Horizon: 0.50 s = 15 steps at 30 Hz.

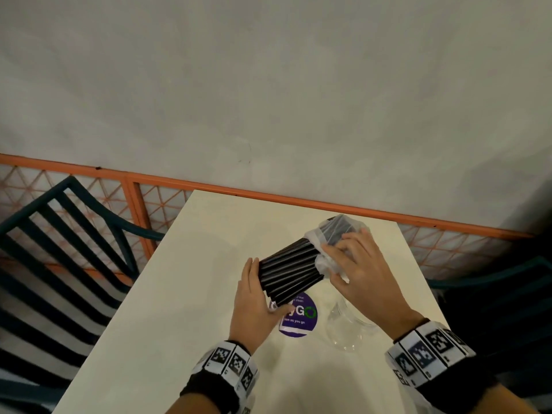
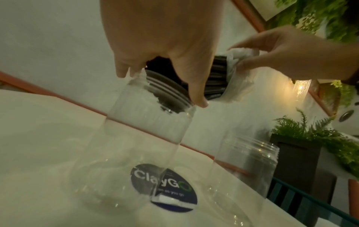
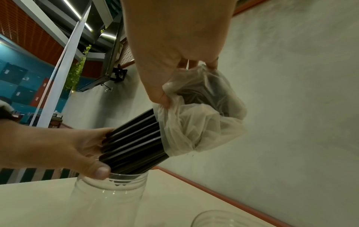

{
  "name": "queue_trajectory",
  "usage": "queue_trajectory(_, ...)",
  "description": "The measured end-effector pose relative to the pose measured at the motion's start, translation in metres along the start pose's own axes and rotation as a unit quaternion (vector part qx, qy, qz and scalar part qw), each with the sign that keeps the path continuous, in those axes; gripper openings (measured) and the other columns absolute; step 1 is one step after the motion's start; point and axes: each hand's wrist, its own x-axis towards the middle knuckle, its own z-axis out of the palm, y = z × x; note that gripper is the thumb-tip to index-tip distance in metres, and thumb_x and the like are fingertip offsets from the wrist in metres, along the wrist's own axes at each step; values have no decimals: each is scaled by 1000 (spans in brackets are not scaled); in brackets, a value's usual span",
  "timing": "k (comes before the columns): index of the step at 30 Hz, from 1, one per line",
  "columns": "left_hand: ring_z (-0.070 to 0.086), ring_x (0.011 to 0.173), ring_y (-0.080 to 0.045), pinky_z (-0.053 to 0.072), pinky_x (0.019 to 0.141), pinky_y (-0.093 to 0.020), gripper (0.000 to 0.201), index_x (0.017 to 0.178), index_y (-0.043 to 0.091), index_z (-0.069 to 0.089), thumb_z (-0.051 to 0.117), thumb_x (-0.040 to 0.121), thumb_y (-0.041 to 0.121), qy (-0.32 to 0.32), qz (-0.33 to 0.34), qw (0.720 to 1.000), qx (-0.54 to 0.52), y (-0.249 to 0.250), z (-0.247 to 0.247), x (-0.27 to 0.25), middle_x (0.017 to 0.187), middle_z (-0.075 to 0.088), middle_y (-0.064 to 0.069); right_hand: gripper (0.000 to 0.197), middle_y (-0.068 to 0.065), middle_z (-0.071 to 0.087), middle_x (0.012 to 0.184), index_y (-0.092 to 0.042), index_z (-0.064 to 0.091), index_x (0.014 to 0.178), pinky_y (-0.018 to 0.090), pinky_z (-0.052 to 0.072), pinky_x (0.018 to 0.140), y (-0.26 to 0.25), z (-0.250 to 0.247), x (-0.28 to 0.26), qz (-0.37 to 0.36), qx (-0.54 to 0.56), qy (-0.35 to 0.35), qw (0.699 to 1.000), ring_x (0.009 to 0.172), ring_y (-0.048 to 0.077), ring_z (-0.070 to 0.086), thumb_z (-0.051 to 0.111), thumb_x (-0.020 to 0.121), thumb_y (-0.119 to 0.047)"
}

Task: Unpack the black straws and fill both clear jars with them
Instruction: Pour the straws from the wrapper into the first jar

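Observation:
A bundle of black straws (image 1: 289, 271) hangs tilted above the white table (image 1: 179, 294), its upper end still inside a thin translucent plastic bag (image 1: 328, 234). My left hand (image 1: 257, 297) grips the bare lower end of the straws (image 3: 134, 141), which sits at the mouth of a clear jar (image 3: 108, 199). My right hand (image 1: 358, 264) pinches the bunched bag (image 3: 198, 122) at the upper end. A second clear jar (image 2: 246, 169) stands empty to the right of the first jar (image 2: 139, 138). Both jars are upright and lidless.
A round purple ClayGo sticker (image 1: 301, 319) lies on the table between the jars. A dark slatted chair (image 1: 59, 249) stands to the left and another chair (image 1: 493, 279) to the right. A grey wall with an orange rail (image 1: 268, 198) runs behind the table.

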Motion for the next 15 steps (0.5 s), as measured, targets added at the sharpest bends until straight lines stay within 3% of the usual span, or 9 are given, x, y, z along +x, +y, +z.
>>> queue_trajectory(4, 38, 130, -24, 38, 107, -43, 94, 141, 10, 18, 63, 72, 54, 11, 14, 1000, 16, -13, 4, -2, 146, 33, -10, 30, 9, 63, 88, -13, 56, 109, 47, 43, 99, -6, 0, 10, -24, 19, -7, 999, 98, 21, 46, 55, 80, -21)
queue_trajectory(6, 42, 125, -23, 41, 103, -43, 88, 141, 11, 19, 54, 76, 58, 11, 19, 1000, 20, -20, 7, -4, 143, 37, -8, 29, 8, 63, 88, -14, 56, 109, 44, 35, 102, -6, 1, 15, -38, 22, -19, 999, 98, 20, 46, 50, 81, -20)
queue_trajectory(10, 44, 123, -21, 43, 100, -43, 81, 142, 16, 15, 51, 81, 55, -8, 25, 1000, 13, -25, 9, -4, 143, 35, -6, 32, 8, 63, 87, -12, 63, 106, 43, 28, 106, -4, 0, 21, -54, 8, -37, 998, 97, 21, 45, 68, 74, -13)
queue_trajectory(12, 46, 121, -23, 44, 99, -42, 81, 142, 12, 16, 48, 82, 54, -4, 31, 999, 35, -24, 10, -4, 144, 35, -9, 38, 8, 64, 87, -13, 62, 106, 45, 28, 108, -3, -2, 24, -70, -2, -50, 996, 97, 22, 48, 75, 70, -13)
queue_trajectory(15, 50, 119, -27, 49, 94, -40, 84, 142, 3, 20, 44, 82, 57, -1, 34, 995, 91, -22, 12, -7, 142, 37, -14, 36, 8, 65, 88, -11, 63, 105, 46, 28, 107, -7, -5, 32, -108, -23, -67, 992, 95, 27, 57, 73, 70, -12)
